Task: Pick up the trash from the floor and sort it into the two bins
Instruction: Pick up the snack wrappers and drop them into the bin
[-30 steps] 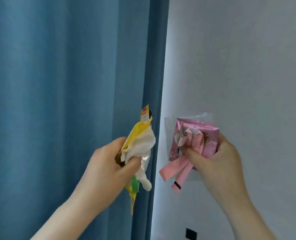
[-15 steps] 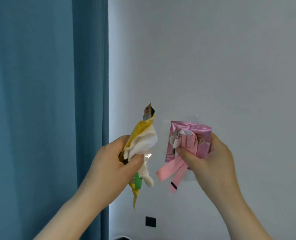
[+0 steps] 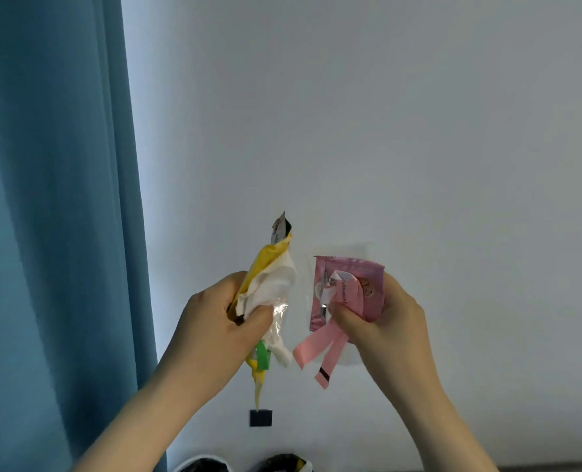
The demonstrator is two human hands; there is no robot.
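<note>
My left hand [image 3: 214, 328] grips a bunch of trash: a long yellow wrapper [image 3: 269, 257], a crumpled white tissue [image 3: 272, 287], clear plastic and a green scrap [image 3: 262, 358]. My right hand [image 3: 381, 328] pinches pink wrappers [image 3: 354, 277] with two pink strips [image 3: 320, 352] hanging down, plus a clear plastic piece behind them. Both hands are raised in front of the wall, a short gap between them. The tops of two bins [image 3: 202, 464] [image 3: 287, 463], lined with black bags, peek in at the bottom edge below my hands.
A blue curtain [image 3: 51, 216] hangs along the left side. A plain white wall [image 3: 385, 131] fills the rest, with a small black square [image 3: 261, 417] low on it. A grey strip [image 3: 555, 469] shows at the bottom right.
The view has swung right and slightly down: the curtain slid left, the black square rose, and the two bin tops came into sight. Both hands keep their grips.
</note>
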